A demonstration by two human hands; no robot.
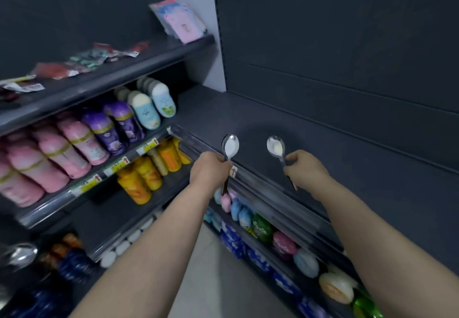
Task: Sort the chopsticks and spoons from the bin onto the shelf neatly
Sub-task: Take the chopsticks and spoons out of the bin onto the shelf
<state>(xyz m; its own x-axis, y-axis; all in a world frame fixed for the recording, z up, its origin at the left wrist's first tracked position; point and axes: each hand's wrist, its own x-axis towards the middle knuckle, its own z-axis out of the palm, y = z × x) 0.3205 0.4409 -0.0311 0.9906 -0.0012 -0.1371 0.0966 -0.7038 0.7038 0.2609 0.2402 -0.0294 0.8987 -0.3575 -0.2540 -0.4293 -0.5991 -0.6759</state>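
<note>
The left spoon (230,147) and right spoon (275,146) are held bowl-up over the near edge of the dark shelf (335,158). The left hand (211,171) and right hand (306,168) each have fingers (219,158) curled round a handle. Polished metal is slick — a loose grip could drop one. Set down carelessly, it might skate on the flat matte shelf and tip over the shiny front rail (260,188) onto the rounded bottles (244,214) below. The bowls are oval and glossy, the handles thin.
</note>
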